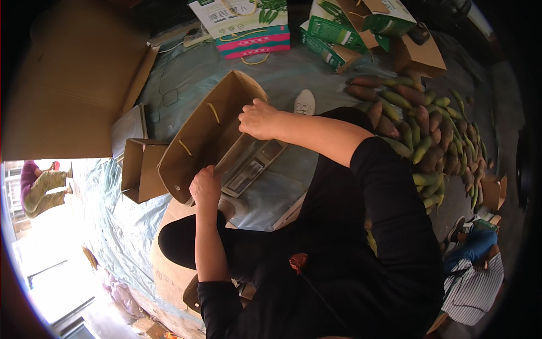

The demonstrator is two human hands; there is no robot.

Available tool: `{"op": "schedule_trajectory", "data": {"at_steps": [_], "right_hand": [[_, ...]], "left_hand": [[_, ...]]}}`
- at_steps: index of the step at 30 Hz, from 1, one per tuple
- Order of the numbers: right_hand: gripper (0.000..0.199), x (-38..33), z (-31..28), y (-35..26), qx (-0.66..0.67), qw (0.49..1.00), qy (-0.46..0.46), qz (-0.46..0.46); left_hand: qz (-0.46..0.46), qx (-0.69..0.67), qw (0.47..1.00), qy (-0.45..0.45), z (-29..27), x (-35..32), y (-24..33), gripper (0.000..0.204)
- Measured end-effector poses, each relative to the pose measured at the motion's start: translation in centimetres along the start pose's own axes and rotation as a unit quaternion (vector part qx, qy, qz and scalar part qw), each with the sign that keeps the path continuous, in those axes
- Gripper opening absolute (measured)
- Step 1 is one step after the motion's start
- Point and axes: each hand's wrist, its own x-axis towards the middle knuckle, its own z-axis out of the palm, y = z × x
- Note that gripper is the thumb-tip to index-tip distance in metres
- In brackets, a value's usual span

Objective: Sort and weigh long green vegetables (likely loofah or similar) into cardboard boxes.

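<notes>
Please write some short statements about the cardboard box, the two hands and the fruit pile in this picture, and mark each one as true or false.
1. Both hands grip the brown cardboard box. True: the left hand holds its near edge and the right hand its far edge.
2. The box stands on a grey weighing scale. True.
3. The box is closed with tape. False: its top is open and its flaps stand up.
4. The pile of green and reddish mangoes lies to the person's left. False: it lies to the right.
5. The floor is covered by a pale plastic sheet. True.
6. The right hand holds a mango. False: it holds only the box edge.
</notes>
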Motion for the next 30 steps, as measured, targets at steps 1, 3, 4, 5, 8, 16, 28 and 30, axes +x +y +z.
{"op": "schedule_trajectory", "data": {"at_steps": [1, 3, 4, 5, 8, 16, 28, 30], "right_hand": [[0.010, -0.5, -0.4, 0.0, 0.000, 1.000, -0.004, 0.014], [0.022, -2.0, -1.2, -0.3, 0.044, 0.996, 0.075, 0.024], [0.027, -2.6, -1.7, -0.2, 0.067, 0.993, 0.090, 0.024], [0.032, -3.0, -2.4, -0.2, 0.090, 0.990, 0.108, 0.028], [0.027, -5.3, -5.9, 0.1, 0.099, 0.969, 0.219, 0.052], [0.015, -18.9, -6.4, 5.2, 0.177, 0.749, 0.591, 0.243], [0.026, -36.2, 26.1, -1.3, 0.374, 0.525, 0.248, 0.723], [0.029, -40.3, 28.8, -2.4, 0.403, 0.392, 0.275, 0.780]], "left_hand": [[-0.018, 0.027, 0.999, -0.029, 0.2, 0.3, 0.7, 0.022], [-0.001, 0.020, 1.000, 0.008, 0.8, 0.7, 0.6, 0.021], [0.014, 0.020, 1.000, 0.014, 1.1, 1.0, 0.5, 0.022], [0.035, 0.024, 0.999, 0.000, 1.6, 1.4, -0.2, 0.024], [0.050, 0.019, 0.998, 0.015, 1.3, 0.9, 0.0, 0.027], [0.108, -0.119, 0.986, 0.036, 0.1, -0.5, 2.1, 0.048], [0.091, -0.123, 0.988, 0.003, 1.5, 0.5, 0.1, 0.034], [0.082, -0.127, 0.989, -0.002, 1.6, 0.7, 0.3, 0.032]]}}
